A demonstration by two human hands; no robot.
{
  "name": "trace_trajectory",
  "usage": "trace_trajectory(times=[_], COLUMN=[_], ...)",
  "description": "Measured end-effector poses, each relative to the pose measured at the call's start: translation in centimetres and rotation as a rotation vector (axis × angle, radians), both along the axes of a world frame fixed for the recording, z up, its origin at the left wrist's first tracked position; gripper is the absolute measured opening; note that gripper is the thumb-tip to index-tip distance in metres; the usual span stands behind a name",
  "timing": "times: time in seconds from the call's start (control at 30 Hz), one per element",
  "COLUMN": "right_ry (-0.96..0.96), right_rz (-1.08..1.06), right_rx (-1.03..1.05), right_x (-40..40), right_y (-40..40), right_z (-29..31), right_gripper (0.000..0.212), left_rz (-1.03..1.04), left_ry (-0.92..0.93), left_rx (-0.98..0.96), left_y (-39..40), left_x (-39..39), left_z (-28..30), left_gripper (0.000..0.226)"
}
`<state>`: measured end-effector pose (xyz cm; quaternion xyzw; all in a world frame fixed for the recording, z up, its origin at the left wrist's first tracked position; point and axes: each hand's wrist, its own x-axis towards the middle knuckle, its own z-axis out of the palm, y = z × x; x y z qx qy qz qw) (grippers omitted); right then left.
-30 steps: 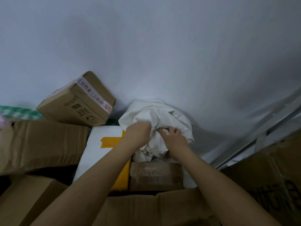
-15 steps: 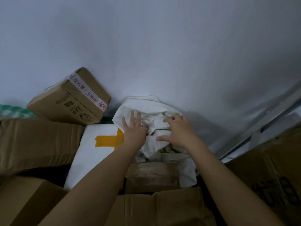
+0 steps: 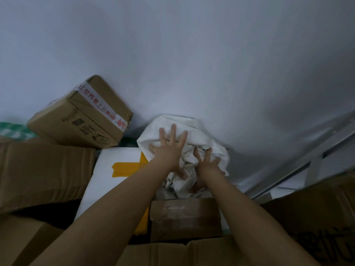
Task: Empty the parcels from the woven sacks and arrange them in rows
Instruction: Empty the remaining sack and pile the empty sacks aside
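A crumpled white woven sack (image 3: 215,148) lies bunched against the wall behind the parcels. My left hand (image 3: 169,148) presses flat on its upper part with fingers spread. My right hand (image 3: 208,162) pushes into the folds just to the right, fingers also straight and spread. In front of the sack sit a white parcel with yellow tape (image 3: 115,169) and a small brown taped box (image 3: 184,217). A brown carton with red-printed white tape (image 3: 82,116) leans against the wall at the left.
Flattened brown cardboard (image 3: 42,171) lies at the left, more cartons (image 3: 172,252) run along the bottom edge, and a printed carton (image 3: 317,217) stands at the right. A metal rail (image 3: 307,160) runs along the wall at the right. A green checked cloth (image 3: 11,129) shows at far left.
Both hands let go of the bunched sack and opened, and now press flat on it with spread fingers. The left hand moved up the sack; the sack is pushed toward the wall.
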<state>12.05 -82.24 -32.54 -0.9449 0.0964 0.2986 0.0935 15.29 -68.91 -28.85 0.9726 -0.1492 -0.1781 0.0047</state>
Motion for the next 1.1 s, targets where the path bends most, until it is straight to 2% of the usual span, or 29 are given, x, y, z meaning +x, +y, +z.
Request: trace_trajectory(times=[0.1, 0.2, 0.3, 0.53, 0.73, 0.9, 0.93, 1.03, 1.1], right_ry=[-0.007, -0.018, -0.021, 0.038, -0.005, -0.026, -0.029, 0.013, -0.013], right_rz=[0.045, 0.131, 0.169, 0.181, 0.173, 0.099, 0.088, 0.053, 0.036], right_rx=[-0.026, -0.072, -0.101, -0.148, -0.140, -0.162, -0.164, -0.171, -0.137], right_x=[0.2, 0.9, 2.1, 2.5, 2.2, 0.3, 0.0, -1.5, -3.3], right_y=[-0.6, -1.1, -1.4, -0.5, -0.7, 0.2, 0.4, 0.4, 0.2], right_z=[-1.2, -3.2, -4.8, -5.1, -4.7, 0.4, 1.6, 5.0, 7.3], right_gripper=[0.134, 0.141, 0.143, 0.130, 0.128, 0.101, 0.102, 0.128, 0.130], left_rz=[-0.012, -0.084, -0.116, -0.151, -0.136, -0.122, -0.116, -0.105, -0.088], left_ry=[-0.027, -0.101, -0.088, -0.054, -0.093, -0.216, -0.227, -0.263, -0.285], left_rx=[0.158, 0.329, 0.444, 0.551, 0.514, 0.413, 0.375, 0.274, 0.268], left_y=[-0.1, -0.5, -1.1, -1.5, -0.8, 1.1, 1.6, 3.3, 4.2], left_x=[0.2, 0.3, 0.6, 2.1, 1.0, -2.4, -3.1, -4.8, -6.5], left_z=[-2.2, -3.8, -4.1, -6.8, -5.3, -2.3, -1.5, 0.9, 3.0], left_gripper=[0.111, 0.088, 0.086, 0.094, 0.092, 0.083, 0.081, 0.073, 0.071])
